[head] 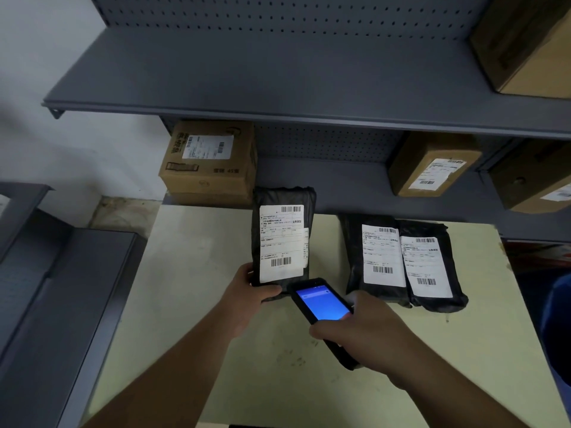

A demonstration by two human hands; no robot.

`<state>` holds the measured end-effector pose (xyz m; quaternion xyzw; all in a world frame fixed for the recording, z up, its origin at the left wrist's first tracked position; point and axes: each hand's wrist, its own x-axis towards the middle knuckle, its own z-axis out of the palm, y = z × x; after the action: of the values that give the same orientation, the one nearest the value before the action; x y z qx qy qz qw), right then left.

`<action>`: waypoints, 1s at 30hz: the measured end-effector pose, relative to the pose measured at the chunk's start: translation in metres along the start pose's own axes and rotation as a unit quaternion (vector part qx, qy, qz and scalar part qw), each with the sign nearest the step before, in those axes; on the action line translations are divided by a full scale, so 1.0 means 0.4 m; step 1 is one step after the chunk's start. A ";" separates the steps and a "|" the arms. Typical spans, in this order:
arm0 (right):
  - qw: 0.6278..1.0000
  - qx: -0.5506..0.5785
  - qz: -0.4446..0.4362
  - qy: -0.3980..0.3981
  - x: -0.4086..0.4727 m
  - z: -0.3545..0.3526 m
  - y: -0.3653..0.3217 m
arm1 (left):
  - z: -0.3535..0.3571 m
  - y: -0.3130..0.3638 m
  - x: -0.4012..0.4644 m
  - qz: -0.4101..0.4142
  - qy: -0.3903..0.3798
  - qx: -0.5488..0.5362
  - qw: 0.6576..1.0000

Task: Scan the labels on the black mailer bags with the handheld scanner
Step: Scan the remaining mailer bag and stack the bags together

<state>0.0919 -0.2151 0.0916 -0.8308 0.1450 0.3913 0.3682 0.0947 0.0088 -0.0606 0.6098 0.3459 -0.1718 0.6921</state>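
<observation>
My left hand grips the lower left corner of a black mailer bag and holds it upright above the table, its white label facing me. My right hand holds the black handheld scanner, whose blue screen is lit; its top end sits just below the bag's lower barcode. Two more black mailer bags lie side by side on the table to the right, one overlapped by the other, both label up.
The pale yellow table stands against a grey metal shelf unit. Cardboard boxes sit on the lower shelf at left and right, another on the upper shelf. A grey cabinet is at my left.
</observation>
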 end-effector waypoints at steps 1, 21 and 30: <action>1.000 -0.003 0.001 -0.001 0.001 0.003 -0.001 | 0.000 0.001 0.000 0.003 0.000 -0.001 1.000; 1.000 -0.006 0.004 -0.003 0.004 0.020 0.008 | -0.002 -0.023 0.009 0.004 0.003 0.000 1.000; 1.000 0.000 0.007 0.007 0.005 0.008 0.028 | 0.029 -0.002 -0.001 0.000 0.010 -0.007 1.000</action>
<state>0.0853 -0.2204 0.0831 -0.8326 0.1534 0.3878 0.3645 0.0970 -0.0024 -0.0607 0.6070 0.3535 -0.1632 0.6928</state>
